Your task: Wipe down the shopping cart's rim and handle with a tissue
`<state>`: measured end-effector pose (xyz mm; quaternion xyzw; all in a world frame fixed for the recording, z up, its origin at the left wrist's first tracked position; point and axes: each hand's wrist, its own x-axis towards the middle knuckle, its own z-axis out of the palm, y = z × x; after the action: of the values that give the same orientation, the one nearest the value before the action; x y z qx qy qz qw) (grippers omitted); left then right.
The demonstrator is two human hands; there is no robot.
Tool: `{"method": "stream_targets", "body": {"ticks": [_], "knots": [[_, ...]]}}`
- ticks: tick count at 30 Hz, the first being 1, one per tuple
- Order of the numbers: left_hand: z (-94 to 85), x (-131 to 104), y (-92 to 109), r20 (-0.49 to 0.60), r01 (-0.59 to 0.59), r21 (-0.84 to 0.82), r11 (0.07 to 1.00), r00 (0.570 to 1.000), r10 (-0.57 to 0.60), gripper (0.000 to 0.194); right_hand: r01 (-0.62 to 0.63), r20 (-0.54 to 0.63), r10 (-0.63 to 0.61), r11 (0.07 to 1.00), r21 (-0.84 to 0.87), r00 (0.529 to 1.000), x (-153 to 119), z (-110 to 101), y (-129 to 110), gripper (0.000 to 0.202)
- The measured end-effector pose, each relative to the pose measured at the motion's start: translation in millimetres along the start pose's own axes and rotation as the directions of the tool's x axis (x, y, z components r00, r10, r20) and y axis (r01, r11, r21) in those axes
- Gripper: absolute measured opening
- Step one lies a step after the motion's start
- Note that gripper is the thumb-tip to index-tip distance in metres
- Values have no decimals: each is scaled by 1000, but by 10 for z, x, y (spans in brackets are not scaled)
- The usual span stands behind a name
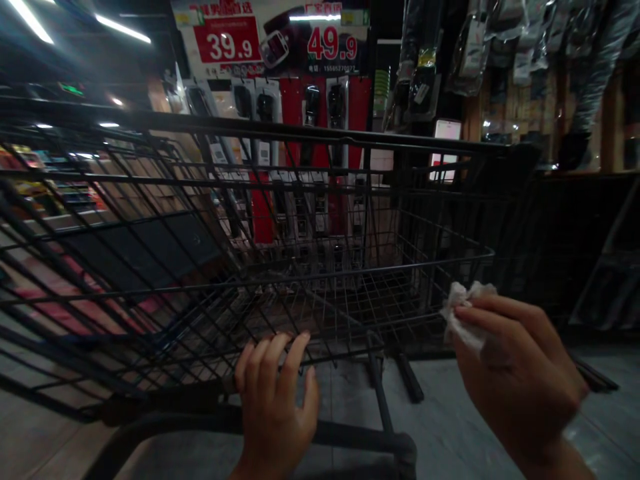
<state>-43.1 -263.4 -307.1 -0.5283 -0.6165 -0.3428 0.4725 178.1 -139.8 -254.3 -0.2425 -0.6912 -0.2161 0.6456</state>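
Observation:
A dark metal shopping cart (300, 273) stretches across the view, seen from its side. Low at its near side, my left hand (280, 400) rests against the lower edge of the wire basket, fingers bent and slightly apart, with nothing visible in it. My right hand (520, 373) is at the right, its fingers pinching a crumpled white tissue (470, 320) near the wires at the cart's right end. Whether the tissue touches the wires is unclear. A dark flat panel with pink below it (145, 247) shows through the wires at the left.
Behind the cart, packaged belts (310, 107) hang on a display under a price sign (227, 43). A lit phone-like screen (447, 150) stands past the cart's right part. More wrapped goods (470, 53) hang at upper right. Grey floor tiles (440, 433) lie below.

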Motion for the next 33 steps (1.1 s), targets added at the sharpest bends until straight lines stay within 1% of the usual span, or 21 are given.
{"method": "stream_targets", "body": {"ticks": [3, 5, 9, 13, 15, 18, 22, 25, 27, 30, 33], "knots": [[3, -6, -6, -6, 3, -1, 1000, 1000, -3, 37, -3, 0, 3, 1000, 10, 1000, 6, 54, -18, 9], [0, -6, -8, -8, 11, -4, 1000, 1000, -11, 36, 8, 19, -9, 998, 67, 1000, -56, 97, -86, 12], [-12, 7, 10, 3, 18, -4, 1000, 1000, -18, 35, 29, 85, -52, 967, 254, 995, -185, 175, -337, 17], [-25, 18, 33, 7, 15, -2, 1000, 1000, -15, 33, 73, 96, -121, 914, 399, 988, -231, 282, -624, 20], [-24, 5, 23, 14, 8, -4, 1000, 1000, -8, 32, 97, 100, -152, 901, 423, 983, -239, 349, -758, 23], [-10, -41, -30, 12, -34, -10, 999, 999, 34, 34, 135, 77, -189, 883, 449, 979, -241, 443, -938, 26], [10, -92, -101, -11, -74, -16, 997, 997, 73, 42, 207, 38, -255, 854, 478, 966, -203, 516, -1094, 30], [3, -80, -105, -15, -88, -5, 996, 996, 88, 38, 203, 40, -255, 846, 493, 966, -160, 515, -1104, 30], [-12, -54, -90, -6, -72, 1, 997, 997, 72, 32, 203, 37, -251, 852, 483, 967, -136, 486, -1046, 28], [-39, -15, -70, 14, -44, 6, 999, 999, 44, 31, 218, 37, -257, 881, 420, 966, -125, 407, -856, 27], [-59, 8, -69, 24, -59, 12, 998, 998, 58, 32, 240, 45, -272, 906, 348, 961, -153, 306, -576, 22]]}}
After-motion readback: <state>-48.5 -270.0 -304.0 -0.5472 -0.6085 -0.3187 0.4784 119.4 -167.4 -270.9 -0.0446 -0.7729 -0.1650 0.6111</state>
